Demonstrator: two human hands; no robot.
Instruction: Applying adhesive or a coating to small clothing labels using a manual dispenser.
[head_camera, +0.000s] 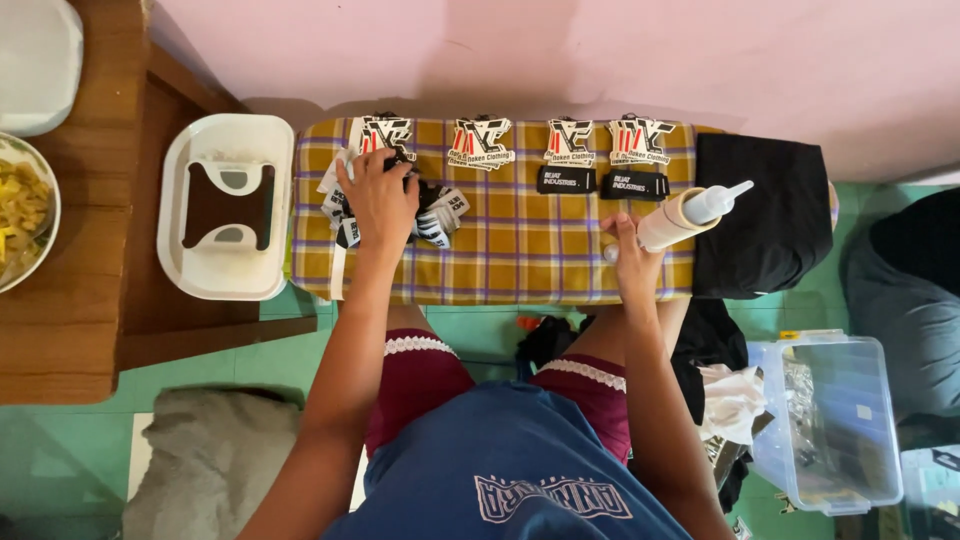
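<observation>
A wooden table (70, 330) stands at the far left, with a bowl of yellow food (22, 210) on its left edge. Just left of the checked ironing board (520, 265) sits a white plastic tray (226, 205). At the board's left end the left hand (380, 200) lies palm down on a heap of black-and-white woven labels (435, 215), its fingers (372, 165) curled loosely into the heap; whether they pinch one label cannot be told. Along the board's far edge four cut-out hang tags (570, 140) lie in a row, with two black labels (603, 182) just below the right-hand pair. Near the board's right end the right hand (632, 262) grips a white squeeze bottle (690, 215), fingers wrapped round its base, nozzle tilted up and to the right. Folded black cloth (765, 215) covers the board's right end. Right of the board and nearer the person, a clear plastic box (835, 420) stands on the green floor (290, 350).
</observation>
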